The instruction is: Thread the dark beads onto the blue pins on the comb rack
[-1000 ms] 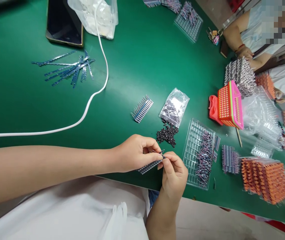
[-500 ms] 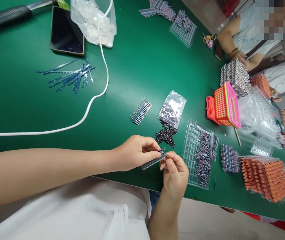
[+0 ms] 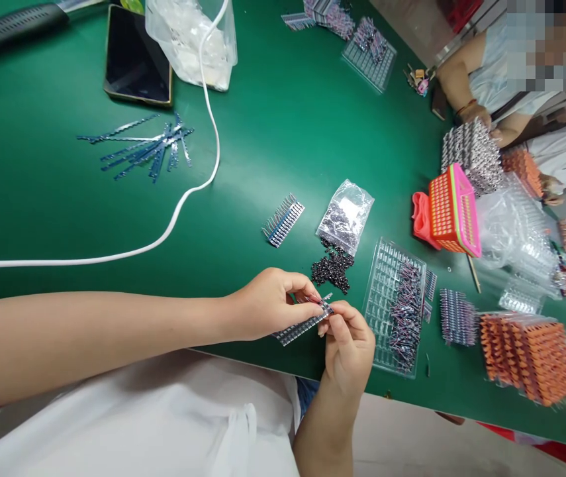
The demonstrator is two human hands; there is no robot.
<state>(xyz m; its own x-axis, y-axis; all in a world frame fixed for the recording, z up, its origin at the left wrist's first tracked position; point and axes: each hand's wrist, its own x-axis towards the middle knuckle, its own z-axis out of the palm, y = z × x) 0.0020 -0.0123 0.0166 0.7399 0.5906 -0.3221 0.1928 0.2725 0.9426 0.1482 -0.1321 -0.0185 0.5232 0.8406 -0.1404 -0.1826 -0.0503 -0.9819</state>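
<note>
White top [image 3: 128, 417], tie-like white strip [image 3: 239, 434], blue lower garment [image 3: 306, 392], bare forearms [image 3: 163, 319]

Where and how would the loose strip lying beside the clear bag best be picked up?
Probably pinch the strip along its long edge facing the picture's lower right, coming from that side: thin wires stick out from the opposite edge.

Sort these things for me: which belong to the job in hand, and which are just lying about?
Likely in the job:
- strip gripped by the left hand, right hand at its end
- black bits
- clear bag
- tray

Seemingly just lying about:
- phone
- white cord
- black-handled tool
</note>
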